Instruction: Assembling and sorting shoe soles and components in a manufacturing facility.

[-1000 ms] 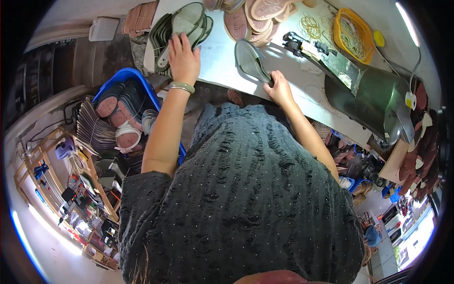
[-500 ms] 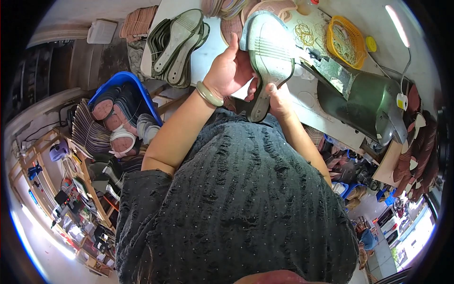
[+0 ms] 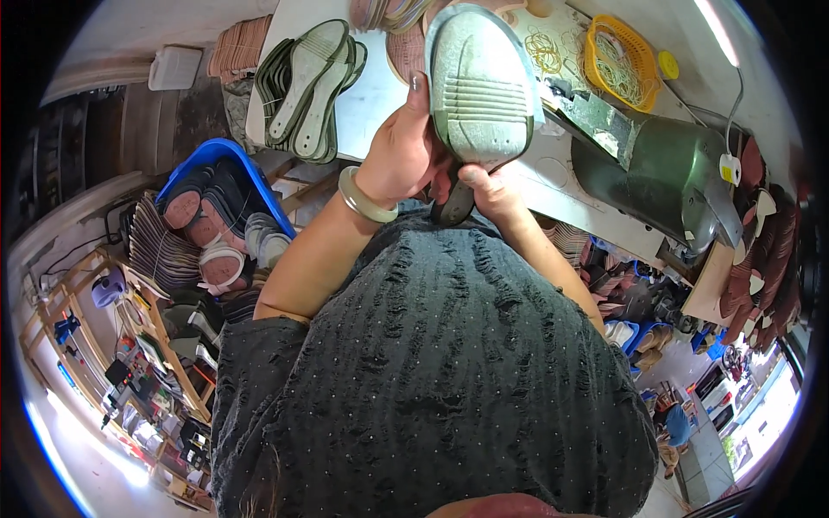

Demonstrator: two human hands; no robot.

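Both my hands hold a shoe sole [image 3: 484,104] up over the table edge. Its broad front part is tilted toward me; it is pale grey-green with several crosswise ridges and a dark rim. A thin bluish-grey edge shows along its outline. My left hand [image 3: 399,154] is closed at its left side, thumb pointing up along the rim and fingers partly hidden behind. At the narrow waist my right hand [image 3: 494,188] grips it, thumb on the face and the other fingers out of sight. The dark heel end hangs down near my shirt.
On the white table [image 3: 367,112] lie bundled soles [image 3: 315,86], pinkish insoles [image 3: 404,53], loose rubber bands [image 3: 544,53] and a yellow basket [image 3: 623,65] of bands. A dark green machine [image 3: 648,177] stands right. A blue crate [image 3: 268,177] with shoe parts is at left.
The sole has tipped, its front end coming closer and its heel turning away beneath. My right thumb now lies across its waist. My left hand has shifted slightly left and down.
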